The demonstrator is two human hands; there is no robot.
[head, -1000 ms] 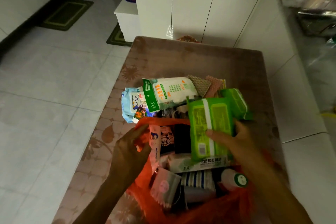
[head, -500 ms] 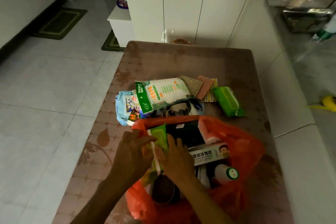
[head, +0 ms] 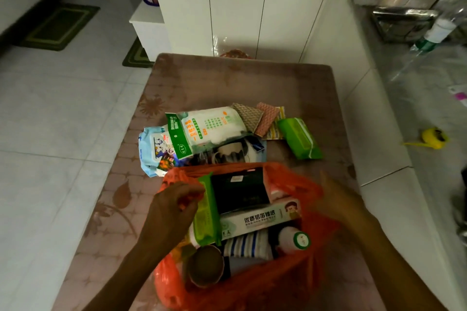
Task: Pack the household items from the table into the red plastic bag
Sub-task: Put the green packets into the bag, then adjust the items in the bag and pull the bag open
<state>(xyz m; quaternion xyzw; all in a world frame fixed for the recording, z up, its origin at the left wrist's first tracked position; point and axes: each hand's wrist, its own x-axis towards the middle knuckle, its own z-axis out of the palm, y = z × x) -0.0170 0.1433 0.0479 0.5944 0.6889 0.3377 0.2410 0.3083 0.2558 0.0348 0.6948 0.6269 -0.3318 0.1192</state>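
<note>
The red plastic bag [head: 298,184] lies open near the table's front edge, stuffed with a green wipes pack [head: 206,214], a black box [head: 240,190], a foil box [head: 260,221], a white bottle [head: 294,238], striped cloth and a brown roll [head: 206,267]. My left hand [head: 171,209] pinches the bag's left rim. My right hand [head: 338,199], blurred, hovers over the bag's right rim with nothing seen in it. Behind the bag, on the table, lie a white-green pouch [head: 207,126], a blue pack [head: 155,150], a second green wipes pack [head: 299,137] and scouring cloths [head: 257,117].
The brown patterned table [head: 227,81] stands against white cabinets [head: 240,7] at the back and a white counter [head: 374,134] on the right. A yellow item [head: 433,137] and bottles lie on the grey counter top. Tiled floor runs along the left.
The green wipes pack went from my right hand into the bag's left side. My right hand then left the bag and moved to its right rim; my left hand stays on the left rim.
</note>
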